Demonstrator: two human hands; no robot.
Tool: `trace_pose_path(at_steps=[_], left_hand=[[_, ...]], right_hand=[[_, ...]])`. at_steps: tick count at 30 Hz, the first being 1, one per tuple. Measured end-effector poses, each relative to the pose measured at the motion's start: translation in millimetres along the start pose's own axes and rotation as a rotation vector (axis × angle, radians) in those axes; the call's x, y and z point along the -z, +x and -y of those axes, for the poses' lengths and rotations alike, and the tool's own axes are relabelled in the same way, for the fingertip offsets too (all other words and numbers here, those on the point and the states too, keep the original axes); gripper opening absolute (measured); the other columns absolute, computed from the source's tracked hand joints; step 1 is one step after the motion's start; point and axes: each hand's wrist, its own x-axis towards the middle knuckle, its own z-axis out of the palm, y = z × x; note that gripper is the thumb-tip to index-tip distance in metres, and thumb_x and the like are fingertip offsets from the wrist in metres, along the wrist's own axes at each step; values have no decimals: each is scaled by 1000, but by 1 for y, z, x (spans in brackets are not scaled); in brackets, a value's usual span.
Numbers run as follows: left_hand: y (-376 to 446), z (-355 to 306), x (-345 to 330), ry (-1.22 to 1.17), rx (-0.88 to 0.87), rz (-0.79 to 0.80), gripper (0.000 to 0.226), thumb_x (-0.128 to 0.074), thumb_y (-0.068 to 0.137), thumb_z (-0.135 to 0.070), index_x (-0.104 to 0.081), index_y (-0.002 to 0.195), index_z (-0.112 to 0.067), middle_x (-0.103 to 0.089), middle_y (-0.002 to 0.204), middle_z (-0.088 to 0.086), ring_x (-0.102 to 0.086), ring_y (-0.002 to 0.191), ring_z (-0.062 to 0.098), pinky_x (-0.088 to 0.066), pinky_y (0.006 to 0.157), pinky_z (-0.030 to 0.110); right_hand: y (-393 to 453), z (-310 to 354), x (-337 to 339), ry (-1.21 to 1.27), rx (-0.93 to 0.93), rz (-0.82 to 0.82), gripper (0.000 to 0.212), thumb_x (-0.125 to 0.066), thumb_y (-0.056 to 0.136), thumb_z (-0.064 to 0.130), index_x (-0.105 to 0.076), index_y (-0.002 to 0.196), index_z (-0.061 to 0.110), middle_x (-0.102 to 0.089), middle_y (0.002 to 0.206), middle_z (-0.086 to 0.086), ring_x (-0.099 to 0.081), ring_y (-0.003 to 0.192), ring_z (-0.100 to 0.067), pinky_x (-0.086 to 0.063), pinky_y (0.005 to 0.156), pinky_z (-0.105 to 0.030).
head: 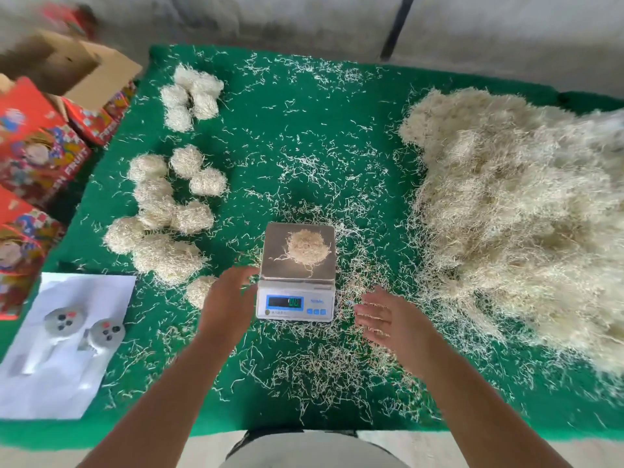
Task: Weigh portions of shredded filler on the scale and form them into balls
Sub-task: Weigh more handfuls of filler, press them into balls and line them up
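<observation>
Right now your left hand (227, 300) and right hand (388, 320) hover with loose fingers, holding nothing, either side of the scale (297, 271) near the bench (354, 106) edge. One clump of filler (307, 246) sits on its plate; finished balls (162, 211) lie left, the loose pile (513, 204) right.

In front of me: one digital scale (296, 275) with one portion of shredded filler (308, 247) on its platform, and one big loose filler pile (520, 211). Finished balls sit in two clusters: five in the far cluster (191, 96), roughly ten in the near cluster (165, 214). Two white handheld devices (72, 336) lie on one paper sheet (111, 292).
</observation>
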Motion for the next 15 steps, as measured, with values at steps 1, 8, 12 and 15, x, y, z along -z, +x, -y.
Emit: trace_pose_path(at_steps=[1,8,12,15], left_hand=[[-12,1,3,-22,45,-18,34,-64,101,-12,-67,133,-22,-68,133,0,-63,117,15,-49,105,38],[-66,-9,13,-22,97,-165,25,-65,100,-9,-75,117,-24,-75,112,-10,-67,99,7,-52,93,30],[-80,-20,16,38,107,-209,23,-64,101,-12,-74,115,-26,-74,108,-15,-65,98,3,-49,87,25],[-88,-26,13,52,102,-215,21,-65,101,-13,-75,115,-24,-74,107,-13,-65,97,4,-49,88,24]], right_hand=[[-3,3,2,-12,14,21,44,-52,106,42,-66,127,7,-77,119,-11,-73,113,-29,-57,93,-43],[-10,17,24,-35,61,97,40,-52,108,41,-67,125,8,-79,113,-8,-75,108,-26,-55,101,-49],[-15,13,38,-31,70,121,39,-54,108,39,-68,125,8,-79,112,-8,-75,109,-27,-53,106,-52],[-19,9,46,-29,68,124,37,-53,108,38,-68,125,8,-80,112,-8,-74,110,-28,-53,106,-53]])
